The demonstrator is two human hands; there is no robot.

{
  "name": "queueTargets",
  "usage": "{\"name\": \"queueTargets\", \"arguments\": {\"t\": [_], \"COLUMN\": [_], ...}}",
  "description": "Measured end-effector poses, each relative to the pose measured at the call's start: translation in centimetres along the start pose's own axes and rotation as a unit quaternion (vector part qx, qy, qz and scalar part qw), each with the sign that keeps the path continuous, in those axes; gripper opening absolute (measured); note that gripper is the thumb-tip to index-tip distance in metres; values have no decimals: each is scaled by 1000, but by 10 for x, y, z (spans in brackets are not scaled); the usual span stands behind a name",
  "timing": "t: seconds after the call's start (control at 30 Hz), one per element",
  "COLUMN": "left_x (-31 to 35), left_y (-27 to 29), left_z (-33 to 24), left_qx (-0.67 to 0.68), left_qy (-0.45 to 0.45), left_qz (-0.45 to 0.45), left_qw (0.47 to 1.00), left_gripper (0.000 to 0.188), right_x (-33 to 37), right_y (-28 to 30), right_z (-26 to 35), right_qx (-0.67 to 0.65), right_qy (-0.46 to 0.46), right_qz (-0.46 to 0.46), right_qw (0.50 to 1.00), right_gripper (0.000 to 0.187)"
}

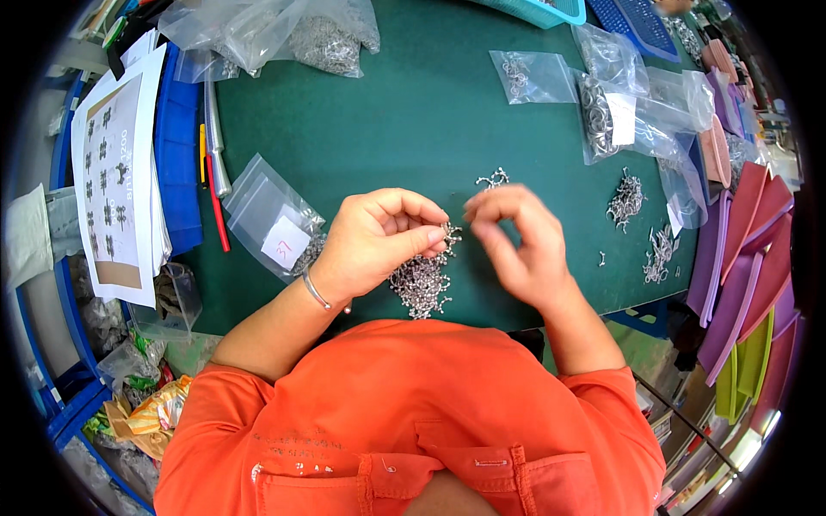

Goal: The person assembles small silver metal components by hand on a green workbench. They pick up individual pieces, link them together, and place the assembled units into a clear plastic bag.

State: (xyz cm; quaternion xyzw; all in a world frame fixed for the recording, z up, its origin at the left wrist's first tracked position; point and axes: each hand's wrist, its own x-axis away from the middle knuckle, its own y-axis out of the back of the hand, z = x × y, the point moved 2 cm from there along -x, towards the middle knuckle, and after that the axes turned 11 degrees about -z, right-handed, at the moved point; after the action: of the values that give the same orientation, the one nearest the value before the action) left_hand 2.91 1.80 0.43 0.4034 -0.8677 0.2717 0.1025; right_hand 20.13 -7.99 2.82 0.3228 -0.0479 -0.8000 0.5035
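Left hand point(379, 239): thumb and index nearly meeting, a small silver metal part point(453, 230) at their tips, apparently pinched. Part sits just beyond the far end of the central heap; its visible portion runs roughly away from the body, near end hidden by the fingers, so full axis not determined. Bracelet point(317, 290) on left wrist.

Right hand point(516, 241): blurred, just right of the part, thumb set apart from curled fingers; cannot tell whether anything is held.

Below the fingertips: central heap point(420, 288) of similar silver pieces, long way roughly toward the body, individual pieces lying in mixed directions. Beyond the right hand: small cluster point(494, 178), spread left to right.

Left of the left hand: clear bag point(258, 199) with white label, long axis slanting from far left to near right, silver pieces at its lower end. Further left, red pen point(216, 211), lengthwise away from the body, beside a blue tray point(179, 206).

Right: single loose piece point(602, 259), long axis pointing away from the body; farther out, two heaps, one dark grey point(626, 201), one brighter point(659, 256), both elongated away from the body. All on green tabletop point(413, 129).
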Motion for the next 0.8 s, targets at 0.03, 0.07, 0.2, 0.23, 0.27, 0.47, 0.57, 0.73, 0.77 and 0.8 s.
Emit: {"name": "queueTargets", "arguments": {"t": [0.03, 0.07, 0.2, 0.23, 0.27, 0.47, 0.57, 0.73, 0.77, 0.8], "left_x": [0, 0, 1, 1, 1, 5, 6, 6, 6, 6], "left_y": [1, 1, 0, -1, -1, 9, 12, 7, 7, 6], "left_z": [-1, -1, -2, -3, -3, -4, -7, -5, -5, -6], "left_qx": [-1, -2, 4, 3, 1, -238, -362, -316, -300, -296], "left_qy": [-4, -9, -11, -14, -16, -101, -114, -132, -131, -134], "left_qz": [-2, -4, -12, -12, -13, -21, -2, -59, -69, -65], "left_qw": [1000, 1000, 1000, 1000, 1000, 966, 925, 938, 943, 943], "left_gripper": [12, 12, 11, 10, 10, 14, 15, 21, 23, 24], "right_x": [1, 3, 8, 9, 9, 12, 14, 17, 17, 17], "right_y": [2, 4, 2, 2, 2, 1, 3, 6, 8, 9], "right_z": [-8, -18, -34, -36, -36, -36, -33, -35, -36, -37], "right_qx": [73, 162, 248, 252, 259, 283, 292, 286, 281, 276], "right_qy": [-53, -54, -26, -18, -14, 7, 0, 19, 18, 17], "right_qz": [-5, -1, 19, 18, 17, -7, -7, -30, -25, -20], "right_qw": [996, 985, 968, 967, 966, 959, 956, 958, 959, 961], "right_gripper": [14, 16, 17, 17, 17, 18, 17, 14, 14, 14]}}
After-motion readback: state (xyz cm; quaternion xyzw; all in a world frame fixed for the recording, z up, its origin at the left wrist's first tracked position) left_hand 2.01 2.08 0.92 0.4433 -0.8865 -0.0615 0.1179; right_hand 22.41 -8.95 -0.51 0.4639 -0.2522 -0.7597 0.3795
